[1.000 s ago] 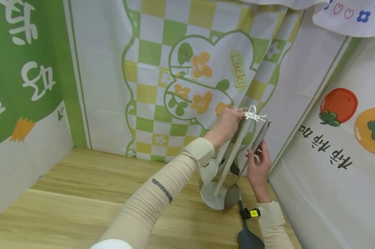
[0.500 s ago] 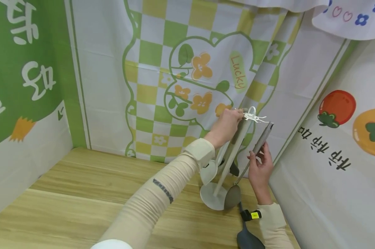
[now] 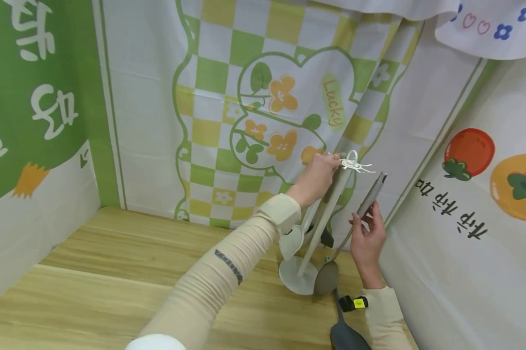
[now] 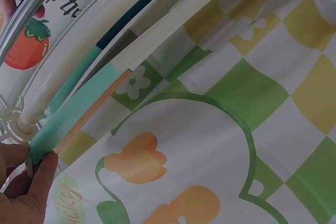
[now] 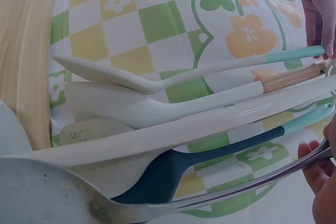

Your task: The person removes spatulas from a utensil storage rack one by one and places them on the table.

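Note:
My left hand (image 3: 316, 179) pinches the hanging end of a white-headed utensil (image 4: 84, 106) with a mint green handle, right beside the white hook ring (image 3: 352, 163) of a utensil stand (image 3: 326, 221). Its head looks like a spatula or spoon; I cannot tell which. My right hand (image 3: 368, 238) holds a metal ladle (image 3: 326, 278) by its handle, fingers and thumb around it. The ladle tilts, with its top end apart from the hooks and its bowl low, by the stand's round base (image 3: 296, 279). Which hooks are taken is partly hidden.
Several other utensils hang on the stand, among them a dark blue one (image 5: 157, 179) and one with a wooden handle (image 5: 291, 78). A dark utensil (image 3: 349, 336) lies on the wooden table (image 3: 114, 287) near my right forearm. A checkered cloth (image 3: 214, 131) hangs close behind.
My right hand has shifted slightly right and down with the ladle, widening the gap between its handle end and the hooks. The left hand stays in place.

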A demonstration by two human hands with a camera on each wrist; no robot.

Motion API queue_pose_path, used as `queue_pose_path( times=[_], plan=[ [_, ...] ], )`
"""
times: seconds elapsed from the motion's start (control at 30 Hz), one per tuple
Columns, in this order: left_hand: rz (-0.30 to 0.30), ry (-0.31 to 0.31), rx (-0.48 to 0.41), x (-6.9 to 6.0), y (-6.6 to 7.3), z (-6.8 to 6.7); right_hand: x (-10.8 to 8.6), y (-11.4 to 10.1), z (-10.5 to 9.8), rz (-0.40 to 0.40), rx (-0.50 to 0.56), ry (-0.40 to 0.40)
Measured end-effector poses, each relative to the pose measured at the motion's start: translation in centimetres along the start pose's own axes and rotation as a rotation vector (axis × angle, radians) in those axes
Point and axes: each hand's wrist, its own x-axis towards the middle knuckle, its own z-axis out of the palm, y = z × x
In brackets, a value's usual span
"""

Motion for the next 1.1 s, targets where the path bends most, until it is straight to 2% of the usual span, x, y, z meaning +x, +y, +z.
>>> queue_pose_path(
  times=[0.17,0.27,0.4,0.6,0.87,1.1],
  plan=[
    [0.008,0.017,-0.01,0.2,-0.1,0.0,0.3,-0.2,0.0,0.013,0.005,0.011],
    [0.008,0.015,-0.031,0.3,0.0,0.1,0.3,-1.3,0.0,0.004,-0.019,0.019],
    [0.006,0.014,-0.015,0.4,0.1,0.1,0.5,-3.2,-0.1,-0.015,-0.053,0.03],
    [0.0,0.045,-0.022,0.7,0.0,0.2,0.9,-4.1,-0.5,0.002,-0.073,0.042],
    [0.0,0.053,-0.046,0.8,-0.1,0.6,0.6,-3.9,-1.5,0.026,-0.099,0.052],
    [-0.015,0.045,-0.099,0.0,-0.1,0.6,0.0,-3.6,-2.0,0.039,-0.119,0.045]
  ],
)
